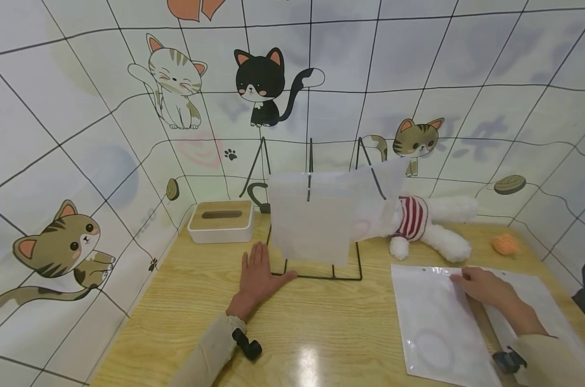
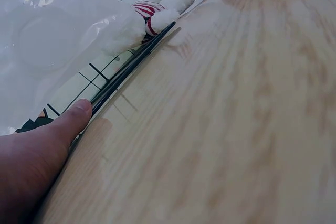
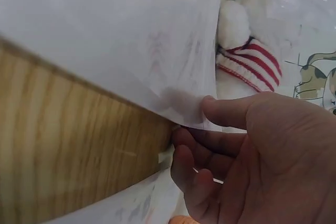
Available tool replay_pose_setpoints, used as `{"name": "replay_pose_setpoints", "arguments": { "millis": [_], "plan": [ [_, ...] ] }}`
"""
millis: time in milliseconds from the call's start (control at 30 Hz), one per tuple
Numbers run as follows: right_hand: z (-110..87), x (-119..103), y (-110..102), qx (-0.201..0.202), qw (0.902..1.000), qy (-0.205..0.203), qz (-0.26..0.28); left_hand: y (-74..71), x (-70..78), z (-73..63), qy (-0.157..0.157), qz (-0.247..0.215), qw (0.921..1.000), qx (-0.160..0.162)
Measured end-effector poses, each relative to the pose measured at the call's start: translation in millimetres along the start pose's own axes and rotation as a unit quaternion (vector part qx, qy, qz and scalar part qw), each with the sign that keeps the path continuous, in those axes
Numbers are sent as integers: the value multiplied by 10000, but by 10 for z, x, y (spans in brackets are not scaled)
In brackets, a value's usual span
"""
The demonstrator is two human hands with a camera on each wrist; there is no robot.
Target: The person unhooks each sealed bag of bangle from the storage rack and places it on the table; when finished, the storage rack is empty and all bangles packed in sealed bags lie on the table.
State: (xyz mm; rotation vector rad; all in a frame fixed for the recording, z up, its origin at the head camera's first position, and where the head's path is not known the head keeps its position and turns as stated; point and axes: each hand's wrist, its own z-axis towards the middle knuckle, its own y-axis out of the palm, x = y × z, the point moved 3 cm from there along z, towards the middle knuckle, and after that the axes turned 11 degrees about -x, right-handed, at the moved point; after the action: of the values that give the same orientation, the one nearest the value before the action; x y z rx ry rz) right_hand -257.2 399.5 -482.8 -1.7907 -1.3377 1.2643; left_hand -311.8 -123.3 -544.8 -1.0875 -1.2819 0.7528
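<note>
My left hand (image 1: 258,277) lies on the table with fingers straight and thumb spread. Its thumb is at the front bar of a black wire rack (image 1: 321,277), and the left wrist view shows the thumb tip against the dark wire. Whitish translucent plastic bags (image 1: 311,226) hang over the rack's front. To the right, my right hand (image 1: 490,293) pinches the top corner of a flat white plastic bag (image 1: 437,322) between thumb and fingers. In the right wrist view that bag (image 3: 131,40) is lifted a little off the wood. A second white bag (image 1: 529,301) lies partly under the right arm.
A white tissue box (image 1: 221,221) with a wooden lid stands back left. Behind the bags lies a white plush toy (image 1: 447,239) in a red-striped shirt. An orange crumpled thing (image 1: 506,244) sits at the back right. Cat-printed walls (image 1: 345,64) enclose the table (image 1: 186,322).
</note>
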Motion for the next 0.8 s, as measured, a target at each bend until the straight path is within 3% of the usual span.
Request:
{"name": "replay_pose_setpoints", "arguments": {
  "millis": [200,400,800],
  "plan": [
    [123,110,-21,3,9996,257,-121,13,-1,-5,8,15,10000,3],
    [173,81,-75,-62,9989,447,-154,15,-11,9,31,-9,10000,88],
    [195,74,-66,52,9988,462,-166,-2,-1,1,-8,-83,10000,11]
  ]
}}
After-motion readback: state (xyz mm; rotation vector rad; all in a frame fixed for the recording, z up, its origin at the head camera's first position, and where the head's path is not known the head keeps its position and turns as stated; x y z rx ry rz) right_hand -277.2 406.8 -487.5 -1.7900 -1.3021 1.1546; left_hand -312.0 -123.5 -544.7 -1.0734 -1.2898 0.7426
